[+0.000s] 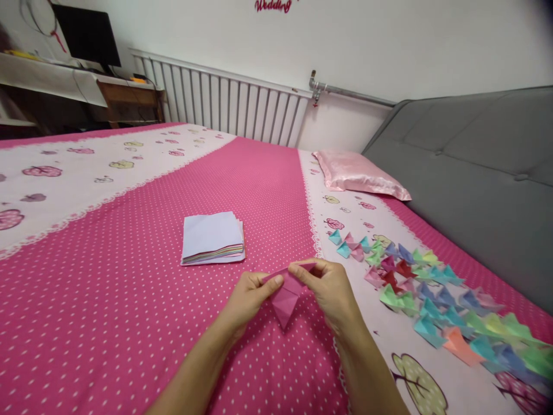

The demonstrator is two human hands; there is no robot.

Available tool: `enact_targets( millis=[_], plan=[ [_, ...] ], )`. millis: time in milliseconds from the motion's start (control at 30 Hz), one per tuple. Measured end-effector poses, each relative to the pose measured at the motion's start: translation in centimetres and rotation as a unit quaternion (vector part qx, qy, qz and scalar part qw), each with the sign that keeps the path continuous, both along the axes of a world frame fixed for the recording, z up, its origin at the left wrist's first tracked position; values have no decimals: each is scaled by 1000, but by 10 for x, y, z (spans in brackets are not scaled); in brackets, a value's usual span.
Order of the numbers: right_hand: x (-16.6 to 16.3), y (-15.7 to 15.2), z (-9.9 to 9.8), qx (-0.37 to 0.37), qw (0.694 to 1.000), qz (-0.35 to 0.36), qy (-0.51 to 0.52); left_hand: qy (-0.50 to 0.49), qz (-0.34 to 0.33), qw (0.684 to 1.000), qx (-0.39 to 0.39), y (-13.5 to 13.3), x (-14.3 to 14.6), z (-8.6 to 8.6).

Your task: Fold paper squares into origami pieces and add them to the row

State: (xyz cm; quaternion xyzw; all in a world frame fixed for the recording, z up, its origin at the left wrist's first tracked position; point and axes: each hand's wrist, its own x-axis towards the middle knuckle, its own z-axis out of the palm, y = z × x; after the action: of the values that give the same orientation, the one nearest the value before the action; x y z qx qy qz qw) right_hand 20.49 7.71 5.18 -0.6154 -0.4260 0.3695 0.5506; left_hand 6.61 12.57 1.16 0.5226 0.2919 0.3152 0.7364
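A partly folded piece of pink origami paper (286, 304) is held above the bed, with a pointed flap hanging down toward me. My left hand (253, 294) pinches its left side, thumb on the near face. On the right side, my right hand (327, 288) grips the upper edge between thumb and fingers. The fingers behind the paper are partly hidden. Beyond my left hand lies a stack of square coloured paper (212, 230) with a pale lilac sheet on top. To the right of my right hand, many small folded paper boats (432, 317) stand in rows, in several colours.
The bed (129, 323) has a pink dotted cover with white printed bands. A pink satin pillow (358, 173) lies by the grey padded headboard (470, 155). Behind stand a white radiator (224, 98) and a desk (82, 86) with a black monitor (88, 34).
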Motion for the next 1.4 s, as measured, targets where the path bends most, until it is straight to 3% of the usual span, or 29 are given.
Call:
enact_targets(
  millis=[333,533,700,900,1200,1400],
  plan=[
    [6,0,-2,53,997,-51,-16,-23,2,999,-39,0,0,1],
    [15,1,0,73,989,-122,24,-114,48,985,-118,4,0,-2],
    [5,-4,8,34,999,-10,35,-191,101,952,-216,8,-3,4],
    [-9,-7,13,-7,994,84,64,-222,93,935,-261,8,-4,12],
    [-17,-6,9,-25,985,93,140,-210,81,951,-212,5,-4,11],
    [-20,-6,10,-19,982,84,165,-218,67,947,-224,5,-3,13]
  ],
)
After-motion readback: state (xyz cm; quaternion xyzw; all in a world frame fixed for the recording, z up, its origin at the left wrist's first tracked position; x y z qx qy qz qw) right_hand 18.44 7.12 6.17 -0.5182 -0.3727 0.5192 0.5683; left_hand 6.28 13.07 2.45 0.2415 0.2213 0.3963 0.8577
